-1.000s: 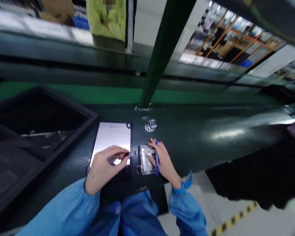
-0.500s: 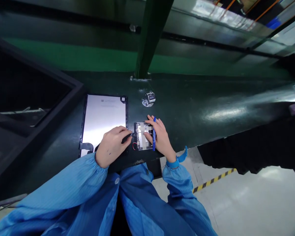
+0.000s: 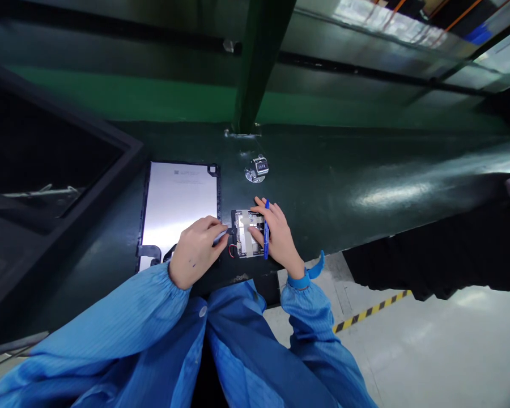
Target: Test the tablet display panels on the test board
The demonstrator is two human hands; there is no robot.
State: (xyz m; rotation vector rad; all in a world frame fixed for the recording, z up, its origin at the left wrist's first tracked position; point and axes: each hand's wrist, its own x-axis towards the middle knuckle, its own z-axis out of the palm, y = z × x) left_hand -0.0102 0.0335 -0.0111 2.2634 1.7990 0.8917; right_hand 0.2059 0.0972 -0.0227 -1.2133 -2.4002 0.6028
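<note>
A circuit board (image 3: 245, 238) with pale tape across it and a red wire (image 3: 232, 253) at its left edge lies flat on the dark workbench. My left hand (image 3: 199, 249) is closed in a pinch on a short dark flat cable (image 3: 230, 231) at the board's left side; its far end is hidden by my fingers. A blue pen (image 3: 266, 231) is tucked in my right hand (image 3: 280, 241). The thumb and fingers of that hand also rest on the board's right part. Beside my left hand lies a display panel (image 3: 182, 198) with a silvery back and black edges.
A metal tally counter (image 3: 259, 167) stands on the bench (image 3: 323, 187) behind the board. At left is a large black-framed object (image 3: 127, 147). A green post (image 3: 255, 73) rises at the bench's back. Black cloth (image 3: 408, 249) hangs at right.
Both hands keep their places at the board. My left hand has shifted very slightly to the right at the wrist. The view has tilted a little.
</note>
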